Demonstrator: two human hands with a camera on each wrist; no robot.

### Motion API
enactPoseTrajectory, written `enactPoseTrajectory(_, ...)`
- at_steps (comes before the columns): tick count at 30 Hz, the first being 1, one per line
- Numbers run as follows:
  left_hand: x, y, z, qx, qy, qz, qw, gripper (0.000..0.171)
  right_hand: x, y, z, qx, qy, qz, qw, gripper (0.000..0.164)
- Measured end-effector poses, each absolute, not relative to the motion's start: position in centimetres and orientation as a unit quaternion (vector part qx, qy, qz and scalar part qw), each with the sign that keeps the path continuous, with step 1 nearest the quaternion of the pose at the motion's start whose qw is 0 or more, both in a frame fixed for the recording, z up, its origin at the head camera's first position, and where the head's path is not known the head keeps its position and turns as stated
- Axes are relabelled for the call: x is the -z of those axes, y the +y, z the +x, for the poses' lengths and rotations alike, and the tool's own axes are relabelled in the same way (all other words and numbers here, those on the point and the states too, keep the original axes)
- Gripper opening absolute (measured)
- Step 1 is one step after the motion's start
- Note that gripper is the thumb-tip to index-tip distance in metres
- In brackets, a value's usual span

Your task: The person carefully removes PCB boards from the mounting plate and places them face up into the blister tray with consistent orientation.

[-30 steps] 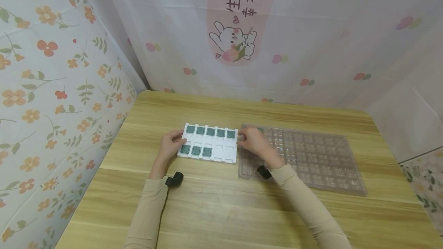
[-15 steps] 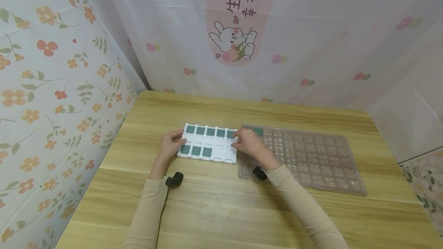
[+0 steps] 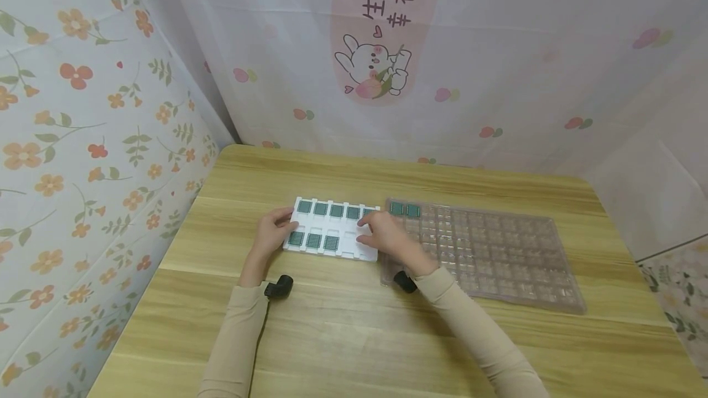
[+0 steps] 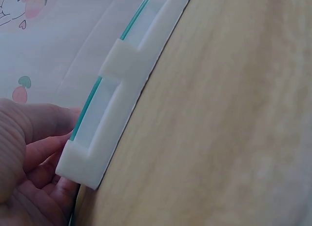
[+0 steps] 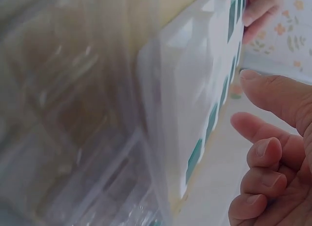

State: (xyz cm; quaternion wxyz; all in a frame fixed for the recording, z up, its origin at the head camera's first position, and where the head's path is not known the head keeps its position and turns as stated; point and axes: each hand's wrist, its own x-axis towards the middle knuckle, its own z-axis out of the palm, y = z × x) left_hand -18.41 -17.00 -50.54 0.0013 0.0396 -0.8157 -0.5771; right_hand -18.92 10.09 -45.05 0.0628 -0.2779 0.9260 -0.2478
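Observation:
A white tray (image 3: 356, 256) with two rows of pockets lies on the table. Green square chips (image 3: 313, 241) fill its far row, the last partly covered by my right hand, and the left three pockets of its near row. My left hand (image 3: 270, 231) holds the tray's left end, thumb at the rim. Over the tray's right end hovers my right hand (image 3: 385, 235); in the right wrist view its thumb (image 5: 275, 96) and index finger stand apart with nothing between them. Two more green chips (image 3: 412, 210) sit in the far left corner of a clear plastic tray (image 3: 514, 257).
The clear tray, with many small compartments, stands close to the white tray's right side and partly under my right forearm. Black wrist devices (image 3: 279, 287) sit by both cuffs. A printed curtain (image 3: 265, 48) hangs behind the wooden table (image 3: 343, 336).
My right hand has moved left from the clear tray's far left corner to above the white tray, uncovering two chips in the clear tray. My left hand has stayed put.

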Motion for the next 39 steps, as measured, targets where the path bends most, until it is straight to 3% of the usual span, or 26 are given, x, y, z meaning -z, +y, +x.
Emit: enactPoseTrajectory(39, 50.6, -17.0, -18.4, 0.575, -0.818, 0.034, 0.004, 0.041, 46.4, 4.8, -17.8, 0.197, 0.929, -0.306, 0.070, 0.031)
